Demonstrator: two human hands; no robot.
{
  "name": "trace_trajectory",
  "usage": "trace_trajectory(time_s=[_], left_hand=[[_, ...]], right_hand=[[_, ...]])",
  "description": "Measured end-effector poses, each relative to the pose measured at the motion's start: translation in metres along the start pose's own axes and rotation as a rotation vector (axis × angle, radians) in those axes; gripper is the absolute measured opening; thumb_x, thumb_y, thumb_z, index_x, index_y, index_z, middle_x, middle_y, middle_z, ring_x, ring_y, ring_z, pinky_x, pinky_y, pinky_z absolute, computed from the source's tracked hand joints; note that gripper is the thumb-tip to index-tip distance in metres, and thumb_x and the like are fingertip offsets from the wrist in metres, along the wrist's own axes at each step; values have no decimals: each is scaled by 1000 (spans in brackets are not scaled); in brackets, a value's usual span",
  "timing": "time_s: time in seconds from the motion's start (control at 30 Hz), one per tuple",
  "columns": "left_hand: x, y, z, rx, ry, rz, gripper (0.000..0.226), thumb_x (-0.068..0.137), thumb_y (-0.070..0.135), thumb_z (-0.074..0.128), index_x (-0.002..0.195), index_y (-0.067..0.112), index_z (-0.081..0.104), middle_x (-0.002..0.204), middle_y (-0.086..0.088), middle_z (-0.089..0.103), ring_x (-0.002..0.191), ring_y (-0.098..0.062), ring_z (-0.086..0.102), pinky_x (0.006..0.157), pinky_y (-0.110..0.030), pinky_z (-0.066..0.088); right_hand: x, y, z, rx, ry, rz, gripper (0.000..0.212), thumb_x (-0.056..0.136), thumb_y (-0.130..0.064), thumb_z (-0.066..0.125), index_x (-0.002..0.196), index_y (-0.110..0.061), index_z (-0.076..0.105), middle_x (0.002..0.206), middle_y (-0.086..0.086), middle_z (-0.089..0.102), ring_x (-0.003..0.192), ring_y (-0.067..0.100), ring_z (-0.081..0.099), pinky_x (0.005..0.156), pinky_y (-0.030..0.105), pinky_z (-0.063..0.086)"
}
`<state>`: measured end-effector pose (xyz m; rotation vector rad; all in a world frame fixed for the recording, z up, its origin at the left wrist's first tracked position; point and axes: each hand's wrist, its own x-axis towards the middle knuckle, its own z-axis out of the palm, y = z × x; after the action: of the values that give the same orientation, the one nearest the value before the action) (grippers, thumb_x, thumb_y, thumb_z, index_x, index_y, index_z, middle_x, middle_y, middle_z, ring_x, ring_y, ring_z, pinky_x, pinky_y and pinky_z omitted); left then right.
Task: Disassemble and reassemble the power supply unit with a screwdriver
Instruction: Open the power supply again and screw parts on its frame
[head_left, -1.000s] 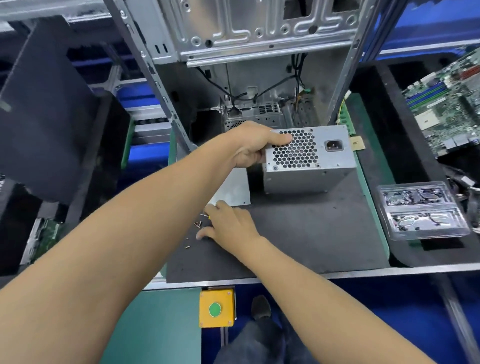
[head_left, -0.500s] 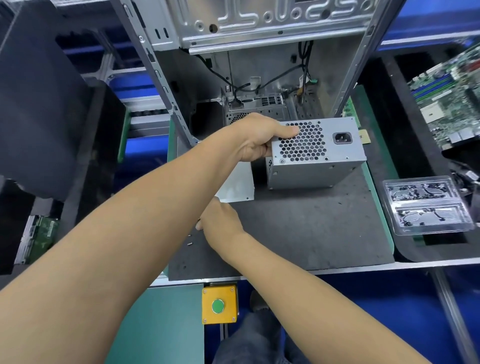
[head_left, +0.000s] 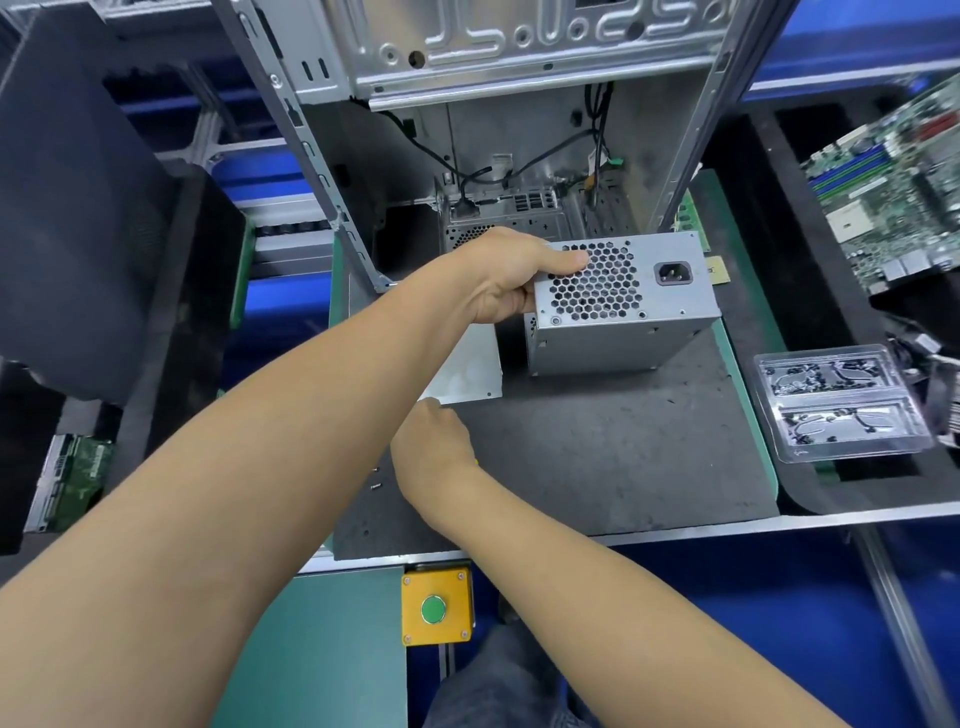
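Since a second ago we have tipped the power supply unit (head_left: 621, 301) up on the dark mat (head_left: 623, 457), its left side now raised and its right lower edge still down. Our left hand (head_left: 506, 280) grips its top left corner, thumb over the honeycomb grille. Our right hand (head_left: 431, 452) has drawn back from the loose screws (head_left: 375, 486) and curls near the flat metal cover plate (head_left: 470, 371) (we cannot tell what, if anything, it holds).
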<state>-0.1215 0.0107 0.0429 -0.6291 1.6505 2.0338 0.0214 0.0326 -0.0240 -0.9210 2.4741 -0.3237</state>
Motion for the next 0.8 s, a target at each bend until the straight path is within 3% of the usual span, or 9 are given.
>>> trace_trajectory(time_s=[0.13, 0.3, 0.53, 0.7, 0.8], left_hand=[[1, 0, 0, -2, 4, -4, 10, 89, -1, 69, 98, -4, 67, 84, -13, 76, 76, -21, 75, 66, -35, 62], [0, 0, 0, -10, -1, 1, 11, 88, -1, 69, 99, -4, 67, 82, -12, 76, 75, -21, 75, 62, -34, 61], [-1, -1, 0, -20, 1, 5, 4, 89, -2, 68, 93, -2, 67, 82, -13, 76, 75, -21, 75, 61, -34, 60], [-1, -2, 0, -10, 3, 6, 2, 89, -1, 68, 90, -1, 67, 81, -12, 76, 74, -21, 75, 60, -35, 61], [-3, -2, 1, -8, 3, 12, 2, 89, -1, 68, 90, 0, 67, 80, -11, 76, 74, -20, 75, 60, -35, 61]], right_hand=[[-4, -4, 6, -43, -2, 2, 39, 81, 1, 66, 118, -4, 55, 114, 15, 50, 103, 25, 51, 77, 28, 43], [-9, -3, 7, -61, -22, -30, 42, 81, 2, 67, 121, -1, 54, 117, 18, 49, 103, 28, 51, 74, 29, 39], [-16, 6, 7, -47, -55, -45, 47, 78, 8, 69, 123, -1, 56, 124, 21, 46, 110, 34, 52, 83, 37, 50], [-4, 16, -6, -44, -73, -64, 31, 82, 8, 59, 111, -5, 59, 107, 12, 53, 108, 34, 56, 71, 35, 42], [0, 23, -12, -64, -100, -117, 23, 85, 10, 51, 102, -5, 56, 80, 4, 35, 101, 34, 55, 69, 36, 39]])
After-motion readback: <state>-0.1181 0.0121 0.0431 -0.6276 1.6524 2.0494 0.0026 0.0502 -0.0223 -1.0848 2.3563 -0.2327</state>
